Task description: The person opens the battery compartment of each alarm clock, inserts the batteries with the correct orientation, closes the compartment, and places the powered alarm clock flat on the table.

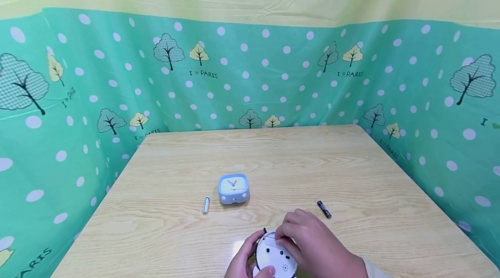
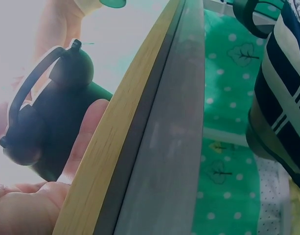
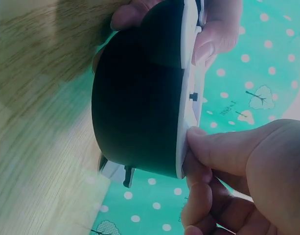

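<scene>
Near the front edge of the table, my left hand (image 1: 243,260) holds a round twin-bell alarm clock (image 1: 278,260) with its white back facing up. The left thumb lies on the back's lower part. My right hand (image 1: 310,240) has thumb and curled forefinger pinched at the rim of that back, beside a rectangular panel (image 1: 270,239); I cannot tell if something small is between these fingertips. In the right wrist view, the clock's dark body (image 3: 137,98) stands side-on with a small foot below. The left wrist view shows its bells and curved handle (image 2: 34,73).
A light blue square clock (image 1: 233,188) stands mid-table, with a white-and-blue battery (image 1: 205,204) lying left of it. Off to the right lies a dark battery (image 1: 324,209). Green polka-dot curtain (image 1: 250,74) encloses the wooden table (image 1: 156,234) at the back and both sides.
</scene>
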A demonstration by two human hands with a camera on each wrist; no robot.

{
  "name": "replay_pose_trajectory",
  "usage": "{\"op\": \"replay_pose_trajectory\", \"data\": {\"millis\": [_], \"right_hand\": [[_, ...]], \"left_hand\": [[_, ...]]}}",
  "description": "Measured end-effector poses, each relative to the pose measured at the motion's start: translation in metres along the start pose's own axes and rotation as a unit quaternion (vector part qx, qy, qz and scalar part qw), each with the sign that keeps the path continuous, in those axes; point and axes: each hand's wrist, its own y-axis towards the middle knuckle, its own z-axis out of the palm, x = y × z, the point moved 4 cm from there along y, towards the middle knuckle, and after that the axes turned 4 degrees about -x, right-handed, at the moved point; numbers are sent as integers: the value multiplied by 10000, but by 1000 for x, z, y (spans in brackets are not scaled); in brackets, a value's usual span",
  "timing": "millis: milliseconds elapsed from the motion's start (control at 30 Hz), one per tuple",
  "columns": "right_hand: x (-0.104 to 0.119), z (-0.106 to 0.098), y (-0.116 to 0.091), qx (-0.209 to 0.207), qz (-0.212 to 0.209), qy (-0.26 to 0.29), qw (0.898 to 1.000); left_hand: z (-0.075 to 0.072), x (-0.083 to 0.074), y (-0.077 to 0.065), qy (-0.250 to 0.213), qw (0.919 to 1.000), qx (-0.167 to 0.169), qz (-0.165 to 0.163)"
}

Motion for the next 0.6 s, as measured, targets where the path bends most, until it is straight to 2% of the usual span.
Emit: {"op": "replay_pose_trajectory", "data": {"millis": [67,133,200,233,300,367,433,500,600], "right_hand": [[1,-1,1,-42,40,-4,10000],[1,-2,2,15,229,63,9997],[-2,-1,3,192,507,391,9978],[-5,0,3,358,699,723,9943],[-12,4,3,701,1055,1635,9784],[-18,9,3,1045,1356,2582,9508],[-22,13,3,1328,1635,3243,9222],[-24,17,1,1489,1799,3513,9067],[-24,19,2,1585,1878,3654,8978]], "left_hand": [[-1,0,0,-49,10000,2,-60],[-1,-1,-1,-9,10000,33,13],[-1,-3,-2,62,9998,99,142],[-1,-4,-3,75,9997,122,217],[-1,-5,-4,103,9992,140,369],[-1,-6,-5,64,9989,132,451],[0,-5,-6,4,9985,129,534],[2,-5,-8,129,9976,126,668],[2,-8,-8,492,9950,66,870]]}}
